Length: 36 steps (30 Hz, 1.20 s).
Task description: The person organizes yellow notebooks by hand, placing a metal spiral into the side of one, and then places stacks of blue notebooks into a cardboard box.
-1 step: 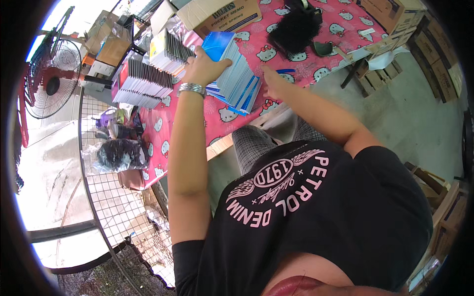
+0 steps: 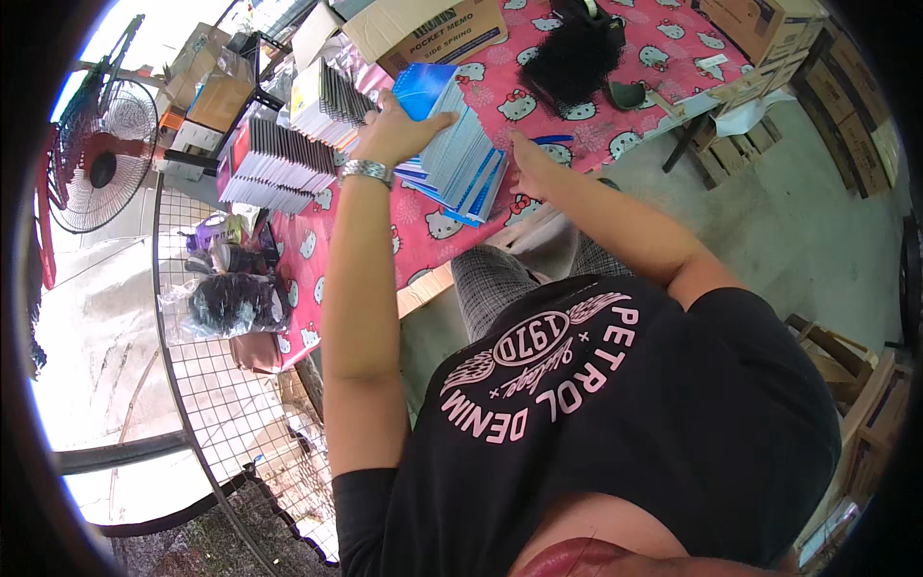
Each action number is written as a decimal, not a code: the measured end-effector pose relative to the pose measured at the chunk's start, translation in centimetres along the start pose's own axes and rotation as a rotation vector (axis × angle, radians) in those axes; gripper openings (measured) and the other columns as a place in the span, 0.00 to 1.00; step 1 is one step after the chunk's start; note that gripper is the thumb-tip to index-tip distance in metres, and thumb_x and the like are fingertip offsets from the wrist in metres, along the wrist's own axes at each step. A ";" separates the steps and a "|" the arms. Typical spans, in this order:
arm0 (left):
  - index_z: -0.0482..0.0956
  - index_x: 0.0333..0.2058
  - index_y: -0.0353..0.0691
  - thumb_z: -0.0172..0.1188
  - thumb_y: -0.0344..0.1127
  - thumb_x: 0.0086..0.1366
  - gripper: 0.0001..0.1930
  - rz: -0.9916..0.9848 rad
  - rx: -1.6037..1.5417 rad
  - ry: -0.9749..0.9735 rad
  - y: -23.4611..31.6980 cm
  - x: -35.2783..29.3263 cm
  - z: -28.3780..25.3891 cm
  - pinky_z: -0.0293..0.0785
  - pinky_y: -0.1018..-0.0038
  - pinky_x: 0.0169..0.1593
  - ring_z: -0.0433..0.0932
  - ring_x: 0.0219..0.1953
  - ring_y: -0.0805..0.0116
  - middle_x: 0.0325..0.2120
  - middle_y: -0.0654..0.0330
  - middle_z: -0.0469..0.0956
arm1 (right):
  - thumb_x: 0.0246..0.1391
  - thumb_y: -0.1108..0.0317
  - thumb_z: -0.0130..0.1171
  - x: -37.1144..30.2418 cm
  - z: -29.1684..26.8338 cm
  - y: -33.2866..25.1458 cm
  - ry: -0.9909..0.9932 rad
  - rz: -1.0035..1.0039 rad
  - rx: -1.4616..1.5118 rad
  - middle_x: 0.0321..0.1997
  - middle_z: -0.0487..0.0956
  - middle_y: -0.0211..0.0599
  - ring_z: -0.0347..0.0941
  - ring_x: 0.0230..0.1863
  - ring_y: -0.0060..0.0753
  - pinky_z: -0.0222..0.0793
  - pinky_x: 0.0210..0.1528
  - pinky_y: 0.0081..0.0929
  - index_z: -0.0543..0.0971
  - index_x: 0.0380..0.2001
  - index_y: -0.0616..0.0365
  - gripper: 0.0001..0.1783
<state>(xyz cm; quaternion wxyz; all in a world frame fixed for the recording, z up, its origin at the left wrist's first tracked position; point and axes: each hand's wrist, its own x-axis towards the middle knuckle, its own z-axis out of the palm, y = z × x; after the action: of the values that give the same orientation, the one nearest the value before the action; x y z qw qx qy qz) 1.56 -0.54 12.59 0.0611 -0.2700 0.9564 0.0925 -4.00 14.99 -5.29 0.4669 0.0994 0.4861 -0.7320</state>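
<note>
A tall stack of blue-covered notebooks (image 2: 455, 144) stands on the pink table, its layers slightly fanned toward me. My left hand (image 2: 399, 133), with a metal watch at the wrist, lies at the stack's left side, thumb stretched over it and fingers spread. At the stack's right side, near its lower end, is my right hand (image 2: 531, 173); its thumb points up, apart from the partly hidden fingers. A blue pen-like object (image 2: 553, 139) lies just beyond that hand. Left of my left hand are two spiral-bound notebook piles, one dark red (image 2: 274, 163) and one yellowish (image 2: 332, 104).
Behind the stack stands an open cardboard box (image 2: 433, 34). A black mesh bundle (image 2: 572, 62) and a dark green rounded object (image 2: 627, 93) lie farther right on the patterned tablecloth (image 2: 663, 48). A fan (image 2: 103, 168) stands at far left, beyond a wire grid (image 2: 221, 385).
My left hand has shifted very slightly left, with its thumb stretched a little farther across the stack. The stack stays in place.
</note>
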 end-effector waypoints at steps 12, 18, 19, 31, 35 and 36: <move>0.65 0.60 0.32 0.37 0.75 0.63 0.47 0.050 -1.179 -0.470 -10.3 7.3 -1.4 0.59 0.60 0.63 0.68 0.58 0.58 0.55 0.49 0.72 | 0.57 0.27 0.35 -1.3 2.6 2.2 -0.076 0.063 0.199 0.76 0.45 0.47 0.37 0.75 0.55 0.26 0.70 0.64 0.48 0.71 0.53 0.51; 0.66 0.60 0.42 0.44 0.62 0.66 0.34 -0.051 -1.715 -0.781 -11.4 7.0 14.5 0.62 0.55 0.64 0.66 0.62 0.58 0.60 0.57 0.69 | 0.58 0.28 0.34 0.8 3.6 4.5 -0.046 -0.166 0.358 0.64 0.68 0.48 0.70 0.59 0.49 0.64 0.61 0.46 0.61 0.65 0.56 0.46; 0.66 0.61 0.43 0.47 0.61 0.66 0.33 -0.090 -1.745 -0.814 -11.5 6.6 16.6 0.61 0.55 0.64 0.66 0.62 0.58 0.60 0.57 0.68 | 0.59 0.29 0.34 1.5 4.1 5.1 -0.007 -0.195 0.355 0.63 0.69 0.48 0.71 0.58 0.47 0.65 0.60 0.45 0.61 0.65 0.57 0.46; 0.67 0.59 0.46 0.47 0.61 0.67 0.31 -0.213 -1.935 -0.433 -5.0 -0.4 19.6 0.64 0.56 0.62 0.68 0.60 0.58 0.58 0.59 0.70 | 0.58 0.31 0.39 4.0 2.8 -1.9 -0.344 0.076 0.009 0.57 0.75 0.47 0.74 0.54 0.44 0.70 0.56 0.48 0.72 0.59 0.53 0.41; 0.63 0.62 0.49 0.38 0.73 0.64 0.39 -0.308 -2.093 -0.256 -2.0 -1.5 19.7 0.66 0.56 0.59 0.69 0.57 0.58 0.57 0.60 0.71 | 0.60 0.38 0.44 1.7 3.3 -5.3 -0.422 0.156 -0.280 0.54 0.78 0.45 0.77 0.50 0.38 0.73 0.51 0.44 0.75 0.54 0.55 0.34; 0.63 0.62 0.48 0.38 0.75 0.62 0.42 -0.379 -2.103 -0.278 -1.3 -1.7 20.1 0.66 0.56 0.58 0.70 0.57 0.58 0.57 0.60 0.70 | 0.60 0.41 0.47 1.3 2.8 -6.1 -0.448 0.144 -0.346 0.52 0.79 0.44 0.78 0.48 0.35 0.75 0.49 0.41 0.76 0.53 0.56 0.32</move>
<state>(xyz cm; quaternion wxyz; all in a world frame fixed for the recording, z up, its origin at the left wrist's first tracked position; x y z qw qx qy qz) 5.09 3.43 -6.89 -0.0800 -0.3182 0.3247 0.8871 -8.58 12.47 -0.89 0.6233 -0.1117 0.4800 -0.6071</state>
